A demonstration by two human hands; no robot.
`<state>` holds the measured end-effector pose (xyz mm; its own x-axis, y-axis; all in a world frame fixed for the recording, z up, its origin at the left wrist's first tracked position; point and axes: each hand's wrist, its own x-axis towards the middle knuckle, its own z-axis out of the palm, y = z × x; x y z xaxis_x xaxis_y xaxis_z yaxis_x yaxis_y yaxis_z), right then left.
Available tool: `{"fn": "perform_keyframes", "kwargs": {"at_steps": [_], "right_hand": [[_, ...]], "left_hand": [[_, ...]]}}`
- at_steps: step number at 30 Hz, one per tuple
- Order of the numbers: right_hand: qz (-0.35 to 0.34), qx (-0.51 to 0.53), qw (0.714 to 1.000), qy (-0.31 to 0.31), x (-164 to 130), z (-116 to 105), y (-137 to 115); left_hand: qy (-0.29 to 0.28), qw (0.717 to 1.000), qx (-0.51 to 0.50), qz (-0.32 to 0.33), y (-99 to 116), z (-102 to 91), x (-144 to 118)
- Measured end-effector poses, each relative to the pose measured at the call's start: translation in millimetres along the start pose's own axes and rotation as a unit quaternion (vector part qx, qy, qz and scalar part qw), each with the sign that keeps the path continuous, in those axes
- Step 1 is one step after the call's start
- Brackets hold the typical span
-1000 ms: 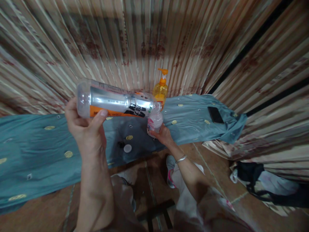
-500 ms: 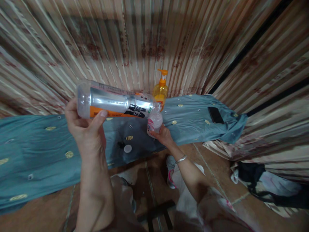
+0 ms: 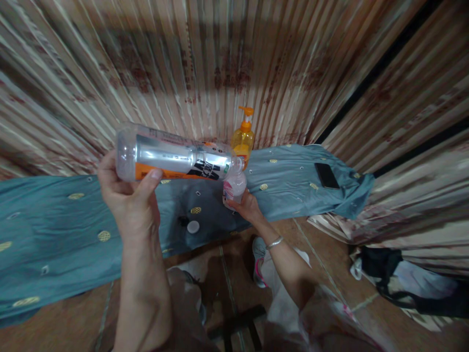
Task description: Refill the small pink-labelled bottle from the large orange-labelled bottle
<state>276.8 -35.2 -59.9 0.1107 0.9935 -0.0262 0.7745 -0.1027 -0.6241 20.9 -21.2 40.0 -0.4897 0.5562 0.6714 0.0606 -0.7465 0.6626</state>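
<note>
A glossy plastic bottle (image 3: 175, 155) with a metallic-looking label (image 3: 164, 150) shines in your left hand (image 3: 132, 203) above smooth, creased cloth (image 3: 58, 210).

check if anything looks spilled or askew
No spill shows. The cloth looks rumpled past the phone, its folds bunched at the right end. The large bottle is tipped, but the left hand holds it.

the cloth-covered surface (image 3: 284, 178) leaves a passage from the right hand (image 3: 249, 206) to the phone (image 3: 327, 176). behind the small bottle (image 3: 236, 187), the pump bottle (image 3: 243, 139) obstructs the way to the curtain (image 3: 164, 78). from the left hand (image 3: 135, 205), the nearly level large bottle (image 3: 164, 152) bars the space between the hands; a white cap (image 3: 193, 227) lies below.
</note>
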Motion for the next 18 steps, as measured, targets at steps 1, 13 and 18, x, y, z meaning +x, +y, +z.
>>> {"fn": "perform_keyframes", "kwargs": {"at_steps": [1, 13, 18], "right_hand": [[0.001, -0.003, 1.0, -0.001, 0.0, 0.0, 0.0], [-0.001, -0.005, 1.0, -0.006, -1.0, -2.6, -2.6], [0.014, -0.014, 1.0, 0.0, -1.7, -2.5, -4.0]], "left_hand": [[0.008, 1.0, -0.006, -0.002, 0.2, 0.9, 0.0], [0.002, 1.0, -0.022, -0.006, 1.2, -0.4, 1.0], [0.005, 1.0, -0.02, -0.012, 0.7, -2.2, 2.0]]}}
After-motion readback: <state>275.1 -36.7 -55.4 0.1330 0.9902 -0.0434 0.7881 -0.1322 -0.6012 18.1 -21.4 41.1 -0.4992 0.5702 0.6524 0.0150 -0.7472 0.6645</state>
